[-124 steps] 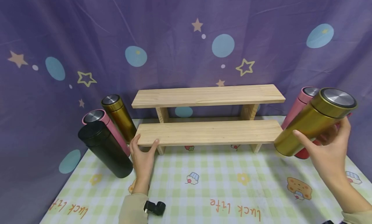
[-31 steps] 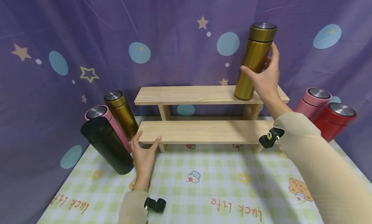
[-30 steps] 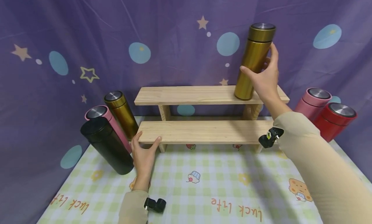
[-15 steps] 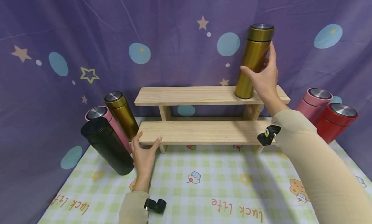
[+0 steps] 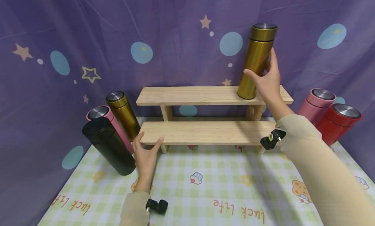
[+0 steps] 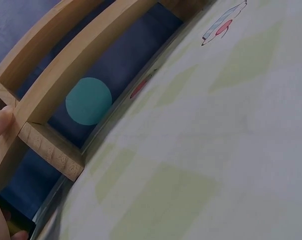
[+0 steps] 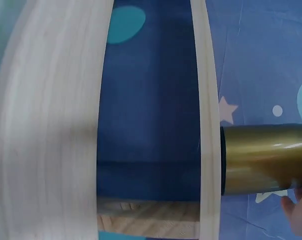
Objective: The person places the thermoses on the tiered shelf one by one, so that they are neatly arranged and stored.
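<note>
Black bottle [image 5: 109, 148], pink bottle [image 5: 118, 128] and gold bottle [image 5: 126, 117] at left, lidded, contents hidden, left hand [image 5: 145, 157] gripping wide at the left corner of the lower shelf [image 5: 205, 134], right hand [image 5: 269, 84] holding a second gold bottle [image 5: 257, 56] on the upper shelf [image 5: 187, 95], lidded second pink bottle [image 5: 314, 103] and red bottle [image 5: 337, 123] far right.

Right grip [image 5: 269, 82] around gold flask [image 5: 256, 58] on upper shelf [image 5: 187, 95], left grip [image 5: 145, 157] at lower shelf's [image 5: 202, 132] left end
</note>
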Demonstrator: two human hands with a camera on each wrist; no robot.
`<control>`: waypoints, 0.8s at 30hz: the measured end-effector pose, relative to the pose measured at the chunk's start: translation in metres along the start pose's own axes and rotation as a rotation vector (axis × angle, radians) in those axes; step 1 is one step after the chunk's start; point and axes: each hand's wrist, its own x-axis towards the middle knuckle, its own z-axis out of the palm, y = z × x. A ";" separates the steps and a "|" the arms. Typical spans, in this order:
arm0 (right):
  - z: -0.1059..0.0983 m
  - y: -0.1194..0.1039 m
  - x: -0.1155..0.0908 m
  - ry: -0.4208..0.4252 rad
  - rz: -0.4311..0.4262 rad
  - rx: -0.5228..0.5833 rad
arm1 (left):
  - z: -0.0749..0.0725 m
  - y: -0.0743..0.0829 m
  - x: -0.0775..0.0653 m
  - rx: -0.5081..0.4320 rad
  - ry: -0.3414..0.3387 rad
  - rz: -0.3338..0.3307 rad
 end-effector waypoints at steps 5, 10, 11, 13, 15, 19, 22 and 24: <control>-0.008 0.002 -0.013 0.075 0.043 0.095 | 0.001 0.001 -0.002 0.002 -0.004 -0.006; -0.020 0.001 -0.029 0.096 0.058 0.164 | 0.002 0.002 -0.002 0.002 -0.009 -0.004; -0.022 0.001 -0.032 0.092 0.058 0.166 | 0.001 0.001 -0.002 0.001 -0.007 -0.002; -0.025 0.002 -0.038 0.091 0.047 0.154 | 0.001 0.001 -0.001 -0.002 -0.006 0.001; -0.029 0.003 -0.046 0.081 0.031 0.131 | 0.001 0.001 -0.001 -0.003 -0.002 0.003; -0.040 0.006 -0.065 0.065 -0.009 0.138 | 0.002 0.001 -0.001 0.000 -0.004 0.002; -0.050 0.008 -0.081 0.045 -0.017 0.182 | 0.002 0.001 -0.001 0.003 -0.007 -0.002; -0.056 0.009 -0.093 0.035 -0.014 0.217 | 0.002 0.001 -0.001 0.004 -0.007 -0.005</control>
